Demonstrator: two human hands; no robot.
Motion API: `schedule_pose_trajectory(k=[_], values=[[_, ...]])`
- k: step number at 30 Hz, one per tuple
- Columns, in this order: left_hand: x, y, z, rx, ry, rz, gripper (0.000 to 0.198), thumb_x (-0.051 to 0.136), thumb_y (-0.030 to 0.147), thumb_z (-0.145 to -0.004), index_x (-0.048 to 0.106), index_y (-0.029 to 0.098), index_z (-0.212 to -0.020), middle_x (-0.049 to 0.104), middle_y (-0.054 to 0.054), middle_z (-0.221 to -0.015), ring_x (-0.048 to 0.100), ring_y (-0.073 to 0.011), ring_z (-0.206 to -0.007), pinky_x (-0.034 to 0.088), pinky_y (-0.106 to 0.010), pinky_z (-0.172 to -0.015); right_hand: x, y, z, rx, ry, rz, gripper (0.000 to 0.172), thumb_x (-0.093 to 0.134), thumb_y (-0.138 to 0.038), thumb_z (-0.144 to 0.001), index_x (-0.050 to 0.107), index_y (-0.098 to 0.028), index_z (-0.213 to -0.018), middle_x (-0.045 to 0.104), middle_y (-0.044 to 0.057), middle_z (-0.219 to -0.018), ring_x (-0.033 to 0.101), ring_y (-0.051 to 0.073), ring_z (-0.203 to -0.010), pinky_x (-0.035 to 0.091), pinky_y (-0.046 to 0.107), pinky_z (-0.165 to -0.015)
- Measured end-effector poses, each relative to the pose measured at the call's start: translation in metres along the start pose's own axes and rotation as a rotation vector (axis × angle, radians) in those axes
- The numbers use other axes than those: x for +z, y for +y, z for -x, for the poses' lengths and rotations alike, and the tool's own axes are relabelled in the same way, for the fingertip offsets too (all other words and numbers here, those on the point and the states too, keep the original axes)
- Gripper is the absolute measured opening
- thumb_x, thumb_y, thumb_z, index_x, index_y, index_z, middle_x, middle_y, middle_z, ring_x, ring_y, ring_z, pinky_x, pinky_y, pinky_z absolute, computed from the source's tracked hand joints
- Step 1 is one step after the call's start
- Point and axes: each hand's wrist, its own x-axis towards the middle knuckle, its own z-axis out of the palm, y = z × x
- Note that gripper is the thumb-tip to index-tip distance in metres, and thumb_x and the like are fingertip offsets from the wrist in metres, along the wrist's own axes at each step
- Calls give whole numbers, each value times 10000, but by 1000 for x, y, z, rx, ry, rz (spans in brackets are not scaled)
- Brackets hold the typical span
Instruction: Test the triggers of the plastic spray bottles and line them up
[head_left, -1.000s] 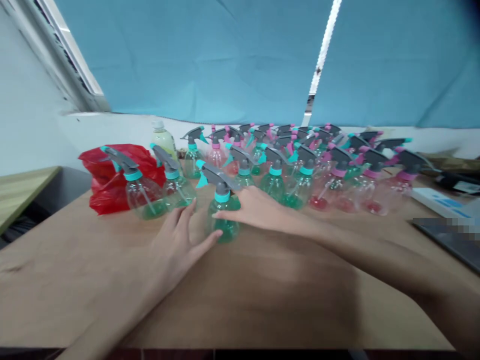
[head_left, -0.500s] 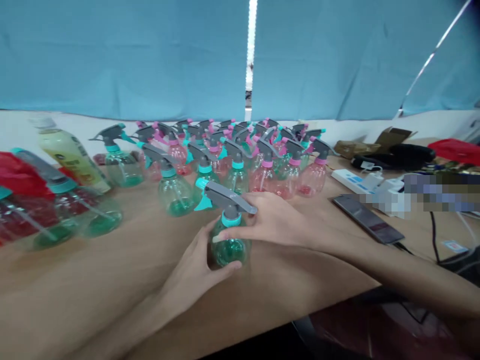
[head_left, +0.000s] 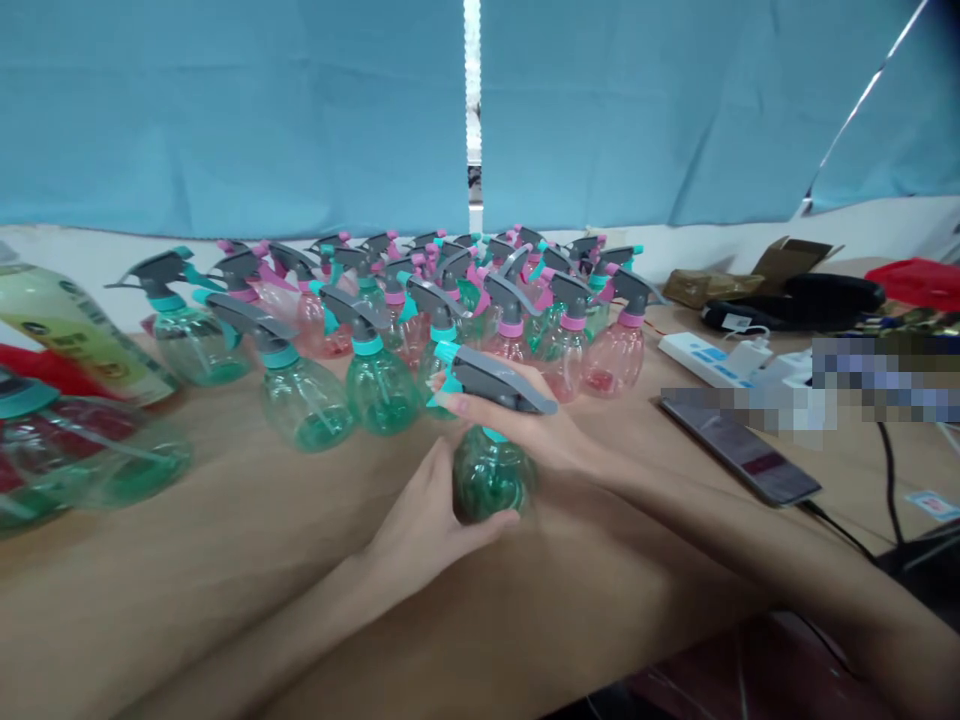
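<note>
A green-tinted spray bottle [head_left: 491, 475] with a grey and turquoise spray head stands upright near the front of the table. My left hand [head_left: 420, 520] curves around the lower body, thumb at the front. Higher up, my right hand [head_left: 551, 428] grips the spray head from the right, its thumb reaching toward the turquoise trigger below the nozzle. This hand hides most of the turquoise collar. Close behind stands a green spray bottle [head_left: 382, 385], with another green bottle [head_left: 307, 405] to its left.
Several pink and green spray bottles crowd the table's back, among them a pink one [head_left: 615, 355]. At left are a large labelled bottle [head_left: 82, 320] and blurred green bottles [head_left: 142, 460]. A phone [head_left: 739, 445], power strip [head_left: 701, 358] and cables lie right.
My right hand has shifted up from the bottle's neck and body to its spray head. My left hand stays around the body. The view has turned, so the background bottles appear farther left.
</note>
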Motion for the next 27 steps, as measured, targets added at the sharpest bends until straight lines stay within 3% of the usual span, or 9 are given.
schedule_pose_trajectory(k=[4,10,15,19,27], values=[[0,0,-11,19,-33,27,753,704,439,-757,314,212,-1359,485,-157,-1349,453,-365,-1264,425,-542,-972,-8,1,-5,26,-64,-6,218,644,-402,-811,610,-239,-951,613,-24,-864,564,143,-795,466,303,-731],[-1,-6,-21,83,-28,53,857,736,418,-727,254,241,-1413,496,-150,-1333,479,-375,-1240,436,-563,-959,-15,0,-18,35,-213,-110,272,661,-250,-793,604,-236,-1059,648,0,-1110,615,169,-1055,483,342,-935],[-1,-6,-22,64,-55,76,844,747,408,-700,290,213,-1383,472,-165,-1354,464,-378,-1250,419,-568,-971,-16,4,-21,0,-213,-152,268,697,-241,-770,628,-211,-1027,676,28,-1057,635,195,-1032,488,376,-940],[-1,-7,-22,84,-56,78,856,761,401,-693,288,191,-1375,479,-173,-1345,465,-368,-1248,413,-541,-988,-13,3,-20,48,-222,-235,319,677,-184,-780,610,-206,-1091,674,38,-1117,583,206,-1158,433,411,-1029],[3,-17,-16,100,-98,-10,911,758,485,-720,241,182,-1407,427,-180,-1414,422,-349,-1296,389,-529,-1022,-17,9,-17,10,-211,-182,146,642,-214,-835,633,-218,-981,684,22,-1081,626,180,-1067,496,345,-932]])
